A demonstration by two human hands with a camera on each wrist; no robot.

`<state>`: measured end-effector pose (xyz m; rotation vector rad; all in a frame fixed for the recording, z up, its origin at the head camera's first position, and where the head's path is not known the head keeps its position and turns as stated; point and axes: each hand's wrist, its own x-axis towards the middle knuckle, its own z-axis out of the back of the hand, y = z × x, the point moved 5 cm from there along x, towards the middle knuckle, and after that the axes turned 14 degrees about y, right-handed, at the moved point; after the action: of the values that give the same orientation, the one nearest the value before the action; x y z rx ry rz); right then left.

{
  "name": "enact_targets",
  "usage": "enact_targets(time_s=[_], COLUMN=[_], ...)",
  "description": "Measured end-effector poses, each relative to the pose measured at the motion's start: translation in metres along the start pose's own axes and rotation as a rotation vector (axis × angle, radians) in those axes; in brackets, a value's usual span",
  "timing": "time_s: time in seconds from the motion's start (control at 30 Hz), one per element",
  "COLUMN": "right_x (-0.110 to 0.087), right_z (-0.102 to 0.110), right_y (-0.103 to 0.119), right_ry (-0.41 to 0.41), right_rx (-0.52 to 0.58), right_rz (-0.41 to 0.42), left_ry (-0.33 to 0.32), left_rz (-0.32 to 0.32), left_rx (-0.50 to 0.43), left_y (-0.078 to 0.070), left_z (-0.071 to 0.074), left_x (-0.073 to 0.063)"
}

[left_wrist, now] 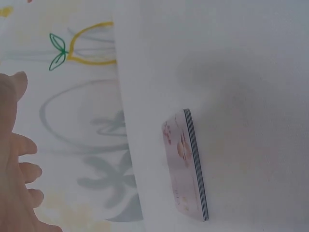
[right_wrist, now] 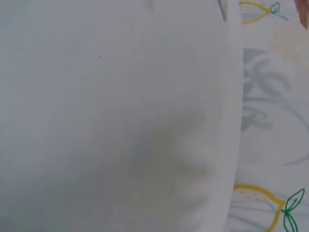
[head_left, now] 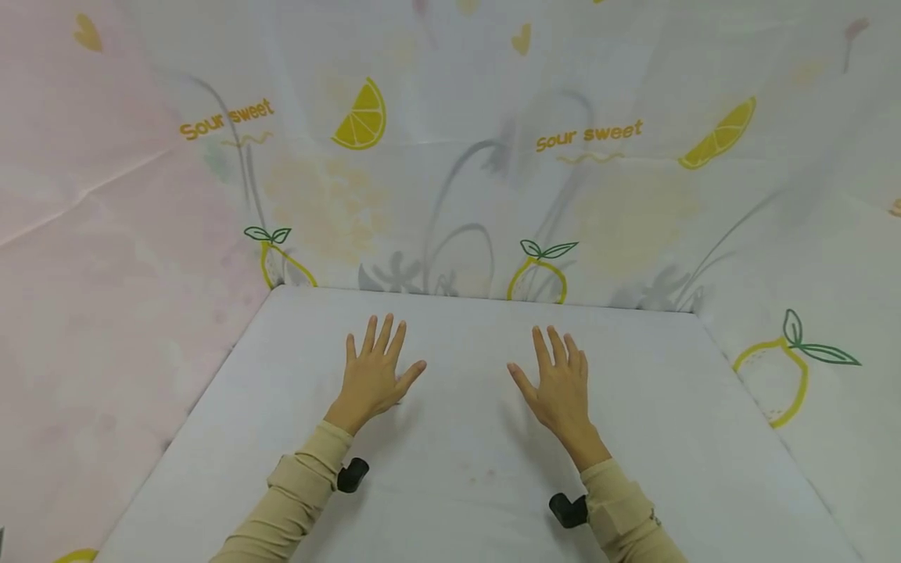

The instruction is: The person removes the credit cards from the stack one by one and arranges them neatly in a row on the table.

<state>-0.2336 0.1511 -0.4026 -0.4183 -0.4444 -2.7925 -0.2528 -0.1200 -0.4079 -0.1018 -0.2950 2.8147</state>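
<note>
My left hand (head_left: 373, 377) hovers over the left part of the white table with its fingers spread and nothing in its grasp. Below it, in the left wrist view, lies a small stack of cards (left_wrist: 182, 166), pale pink on top with dark striped edges. In the head view the hand hides nearly all of that stack. The right hand (head_left: 561, 391) is held over the table's right part, fingers extended and holding nothing. Its shadow falls on the bare surface in the right wrist view.
The white tabletop (head_left: 464, 438) meets a cloth backdrop (head_left: 436, 117) printed with lemons and lettering at the back. Similar printed cloth stands along the left and right sides. Each sleeved wrist carries a black camera mount (head_left: 353, 475).
</note>
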Motion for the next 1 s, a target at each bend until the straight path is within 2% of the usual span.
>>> enact_targets(time_s=[0.1,0.3,0.37,0.57,0.67,1.0], right_x=[0.003,0.009,0.010,0.013,0.017,0.030], right_z=[-0.003,-0.011,-0.014,-0.017,-0.020,-0.036], right_y=[0.003,0.007,0.007,0.010,0.014,0.035], right_ry=[-0.002,-0.010,-0.019,-0.059,-0.035,0.101], right_rx=[0.038,0.126,0.139,0.145,0.159,0.280], right_rz=[0.023,0.061,0.072,0.140,0.166,0.246], left_ry=[0.001,-0.111,-0.119,-0.100,-0.075,0.126], left_rz=[-0.033,-0.217,-0.250,-0.271,-0.277,-0.223], left_rx=[-0.012,-0.042,-0.050,-0.053,-0.072,-0.205], left_y=[0.005,0.018,0.025,0.045,0.051,0.075], left_z=[-0.001,0.003,0.003,0.000,-0.002,-0.023], left_x=[0.000,-0.002,-0.003,-0.004,-0.004,-0.001])
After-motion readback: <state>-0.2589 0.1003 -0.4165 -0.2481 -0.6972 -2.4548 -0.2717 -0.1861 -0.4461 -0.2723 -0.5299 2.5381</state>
